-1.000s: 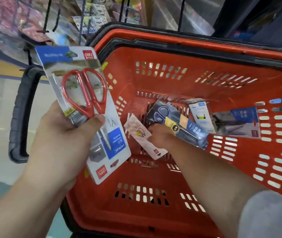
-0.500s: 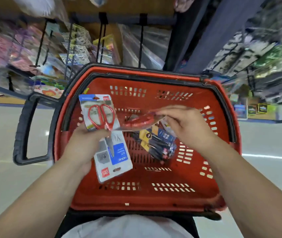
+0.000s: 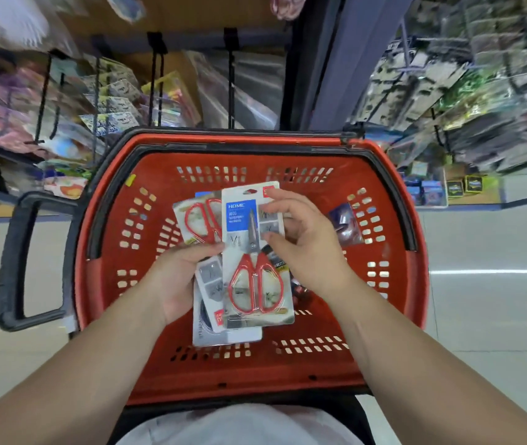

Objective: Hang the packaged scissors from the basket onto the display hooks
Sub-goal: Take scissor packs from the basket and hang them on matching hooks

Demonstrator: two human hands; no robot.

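Over the red basket (image 3: 105, 284) my two hands hold packaged red-handled scissors. My left hand (image 3: 175, 277) grips one pack (image 3: 203, 224) whose red handles point away from me. My right hand (image 3: 304, 248) pinches a second pack (image 3: 255, 261) at its top right edge; this pack lies over the first, with its handles toward me. More packs (image 3: 345, 224) lie on the basket floor, mostly hidden under my hands. Black display hooks (image 3: 230, 78) hang on the rack beyond the basket.
The basket's black handle (image 3: 15, 261) sticks out on the left. Blurred shelves of hanging goods (image 3: 467, 91) fill the back left and right. Pale floor (image 3: 493, 284) lies on both sides of the basket. A dark upright post (image 3: 320, 65) rises behind it.
My right hand has lifted a second red scissors pack out of the basket and laid it flat over the pack in my left hand. The view has tilted up and back.
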